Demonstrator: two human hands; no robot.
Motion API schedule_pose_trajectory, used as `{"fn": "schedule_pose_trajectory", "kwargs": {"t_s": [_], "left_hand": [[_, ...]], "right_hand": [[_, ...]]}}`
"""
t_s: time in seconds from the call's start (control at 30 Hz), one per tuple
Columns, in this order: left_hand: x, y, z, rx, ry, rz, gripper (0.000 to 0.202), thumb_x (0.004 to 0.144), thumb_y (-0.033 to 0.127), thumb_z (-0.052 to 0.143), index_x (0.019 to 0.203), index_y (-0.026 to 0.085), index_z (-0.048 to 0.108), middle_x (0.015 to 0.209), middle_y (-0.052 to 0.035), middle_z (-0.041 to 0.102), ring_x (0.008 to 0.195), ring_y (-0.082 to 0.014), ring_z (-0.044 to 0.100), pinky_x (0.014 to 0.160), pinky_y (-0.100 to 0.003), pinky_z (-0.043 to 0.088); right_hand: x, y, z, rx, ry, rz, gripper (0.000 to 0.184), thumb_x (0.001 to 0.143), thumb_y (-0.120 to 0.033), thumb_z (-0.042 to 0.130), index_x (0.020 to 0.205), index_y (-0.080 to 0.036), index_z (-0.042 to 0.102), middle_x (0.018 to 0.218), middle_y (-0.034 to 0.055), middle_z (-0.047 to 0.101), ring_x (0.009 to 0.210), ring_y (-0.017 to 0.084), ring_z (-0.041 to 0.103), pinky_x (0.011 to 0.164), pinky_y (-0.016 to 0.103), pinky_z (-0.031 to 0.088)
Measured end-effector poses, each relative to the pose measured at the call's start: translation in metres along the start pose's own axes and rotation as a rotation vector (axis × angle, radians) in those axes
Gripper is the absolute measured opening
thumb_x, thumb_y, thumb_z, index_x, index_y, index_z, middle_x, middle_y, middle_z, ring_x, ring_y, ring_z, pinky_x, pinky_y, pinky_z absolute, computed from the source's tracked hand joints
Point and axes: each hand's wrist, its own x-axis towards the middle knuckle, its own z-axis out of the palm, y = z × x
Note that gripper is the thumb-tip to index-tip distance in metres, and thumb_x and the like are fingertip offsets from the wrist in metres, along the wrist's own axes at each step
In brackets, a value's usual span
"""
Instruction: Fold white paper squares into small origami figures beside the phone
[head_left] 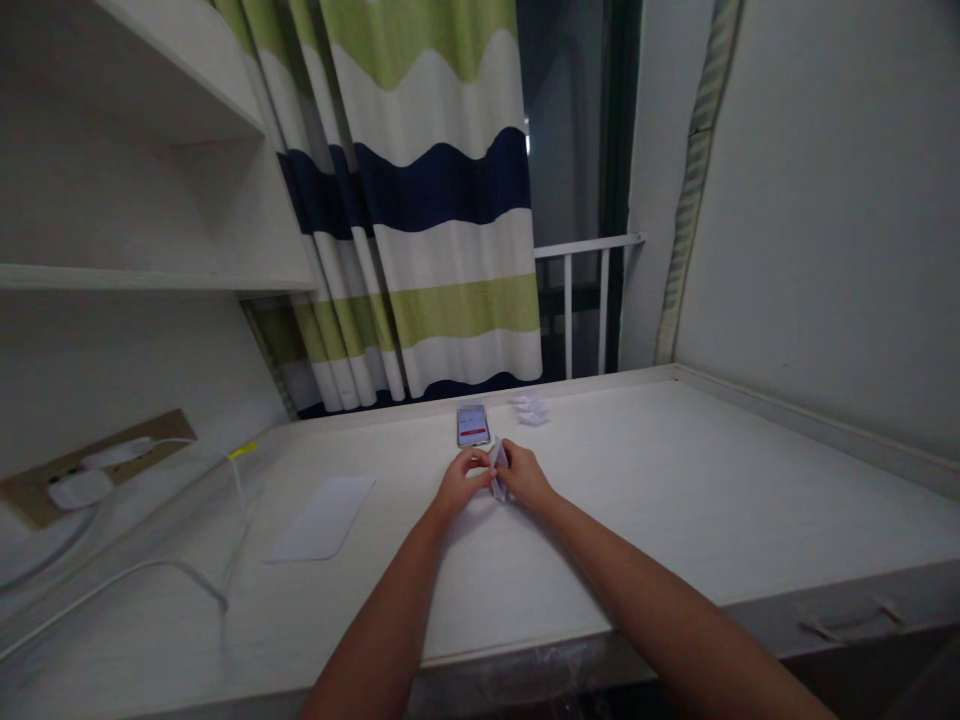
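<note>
My left hand and my right hand meet over the middle of the white desk. Between their fingers they pinch a small folded piece of white paper, which stands nearly upright. Just beyond my left hand lies a smartphone with its screen lit, not touching my fingers. Farther back and to the right sits a small pile of folded white paper pieces.
A flat white sheet lies left of my hands. White cables run across the desk's left side from a wall power strip. A shelf juts overhead at left. Behind the desk hang a striped curtain and a white railing.
</note>
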Motion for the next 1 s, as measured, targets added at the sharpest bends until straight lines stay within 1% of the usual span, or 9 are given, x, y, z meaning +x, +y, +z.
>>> {"fn": "schedule_pose_trajectory", "kwargs": {"t_s": [0.23, 0.37, 0.47, 0.57, 0.67, 0.77, 0.83, 0.9, 1.0], "left_hand": [[0.001, 0.001, 0.001, -0.004, -0.005, -0.001, 0.019, 0.057, 0.017, 0.061, 0.070, 0.016, 0.047, 0.083, -0.0030, 0.053, 0.081, -0.0170, 0.053, 0.064, -0.029, 0.047], [-0.002, 0.002, 0.007, 0.122, 0.093, 0.038, 0.023, 0.056, 0.008, 0.054, 0.076, 0.017, 0.048, 0.087, -0.0035, 0.052, 0.087, -0.0183, 0.052, 0.062, -0.026, 0.047], [-0.003, 0.002, 0.012, 0.208, 0.164, 0.069, 0.026, 0.057, 0.006, 0.052, 0.079, 0.018, 0.049, 0.092, -0.0046, 0.051, 0.089, -0.0189, 0.051, 0.058, -0.024, 0.046], [-0.002, 0.000, 0.011, 0.251, 0.230, 0.095, 0.024, 0.058, 0.008, 0.053, 0.079, 0.018, 0.051, 0.091, -0.0043, 0.051, 0.083, -0.0166, 0.053, 0.055, -0.021, 0.046], [-0.001, -0.002, 0.007, 0.266, 0.297, 0.064, 0.021, 0.060, 0.011, 0.056, 0.080, 0.018, 0.053, 0.084, -0.0026, 0.053, 0.069, -0.0125, 0.054, 0.051, -0.019, 0.044], [-0.002, -0.001, 0.005, 0.244, 0.232, -0.029, 0.023, 0.064, 0.016, 0.054, 0.086, 0.020, 0.053, 0.063, 0.0023, 0.054, 0.049, -0.0092, 0.051, 0.043, -0.018, 0.040], [-0.003, 0.000, 0.004, 0.198, 0.170, -0.058, 0.021, 0.066, 0.019, 0.051, 0.087, 0.020, 0.051, 0.053, 0.0047, 0.052, 0.041, -0.0092, 0.049, 0.040, -0.018, 0.039], [-0.002, 0.002, 0.005, 0.116, 0.148, -0.054, 0.020, 0.065, 0.023, 0.052, 0.085, 0.019, 0.051, 0.054, 0.0043, 0.054, 0.043, -0.0103, 0.051, 0.041, -0.020, 0.041], [-0.001, 0.005, 0.005, -0.020, 0.123, -0.076, 0.024, 0.061, 0.029, 0.058, 0.081, 0.018, 0.050, 0.061, 0.0014, 0.059, 0.052, -0.0133, 0.056, 0.044, -0.023, 0.045]], "right_hand": [[0.000, 0.003, -0.001, 0.039, 0.002, -0.026, 0.015, 0.065, -0.012, 0.045, 0.076, -0.017, 0.055, 0.068, 0.0004, 0.059, 0.061, 0.012, 0.052, 0.057, 0.021, 0.038], [-0.002, 0.000, 0.000, 0.023, -0.008, -0.044, 0.015, 0.067, -0.012, 0.044, 0.076, -0.017, 0.055, 0.064, -0.0002, 0.058, 0.057, 0.012, 0.051, 0.055, 0.021, 0.036], [-0.002, -0.002, 0.001, -0.011, 0.017, -0.085, 0.015, 0.066, -0.011, 0.044, 0.074, -0.017, 0.055, 0.064, -0.0003, 0.057, 0.058, 0.012, 0.050, 0.056, 0.021, 0.036], [-0.001, -0.001, 0.003, -0.013, 0.036, -0.097, 0.015, 0.066, -0.012, 0.045, 0.075, -0.018, 0.054, 0.064, -0.0008, 0.057, 0.058, 0.013, 0.049, 0.057, 0.022, 0.036], [0.001, 0.003, 0.004, 0.012, 0.050, -0.084, 0.015, 0.065, -0.011, 0.045, 0.074, -0.018, 0.054, 0.065, -0.0006, 0.057, 0.060, 0.013, 0.050, 0.058, 0.022, 0.038], [0.003, 0.006, 0.003, 0.042, 0.055, -0.084, 0.018, 0.063, -0.009, 0.044, 0.075, -0.018, 0.054, 0.068, -0.0002, 0.058, 0.062, 0.013, 0.052, 0.059, 0.022, 0.039], [0.003, 0.008, 0.001, 0.052, 0.050, -0.076, 0.021, 0.063, -0.009, 0.043, 0.078, -0.018, 0.054, 0.067, -0.0006, 0.059, 0.061, 0.012, 0.052, 0.058, 0.022, 0.039], [0.004, 0.011, 0.000, 0.064, 0.040, -0.052, 0.022, 0.063, -0.009, 0.043, 0.080, -0.019, 0.054, 0.063, -0.0018, 0.057, 0.057, 0.012, 0.052, 0.056, 0.021, 0.039], [0.005, 0.014, 0.001, 0.108, 0.016, -0.006, 0.022, 0.064, -0.011, 0.043, 0.082, -0.019, 0.054, 0.054, -0.0045, 0.052, 0.048, 0.011, 0.050, 0.049, 0.020, 0.038]]}}
